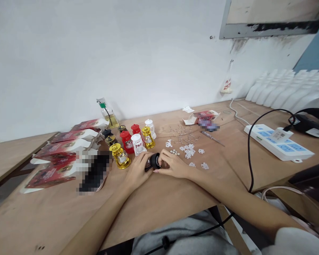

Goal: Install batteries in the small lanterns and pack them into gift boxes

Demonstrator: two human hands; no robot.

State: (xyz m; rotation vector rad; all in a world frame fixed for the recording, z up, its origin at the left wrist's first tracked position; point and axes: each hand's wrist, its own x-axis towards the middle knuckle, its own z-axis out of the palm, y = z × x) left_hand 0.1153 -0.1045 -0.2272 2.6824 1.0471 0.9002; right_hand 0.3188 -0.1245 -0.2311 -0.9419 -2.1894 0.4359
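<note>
A small black lantern (pixel 154 161) lies tilted on its side between my two hands, its round base turned to the right. My left hand (pixel 138 169) is closed around the lantern's body. With bent fingers, my right hand (pixel 174 164) grips at the base; whether a small part is pinched there is hidden. Just beyond my left hand stand several miniature lanterns: a white lantern (pixel 138 143), a red lantern (pixel 127 142) and a gold lantern (pixel 120 156) among them. Several coin cells (pixel 174 152) and small white plastic pieces (pixel 189 151) lie beyond my right hand.
Bent metal wires (pixel 182 134) and a screwdriver (pixel 213 138) lie farther back. Red cartons (pixel 58 152) and a blurred dark phone-like object (pixel 95 173) are at left. A bottle of yellowish liquid (pixel 110 117) stands by the wall. A power strip (pixel 279 143) with a black cable sits right.
</note>
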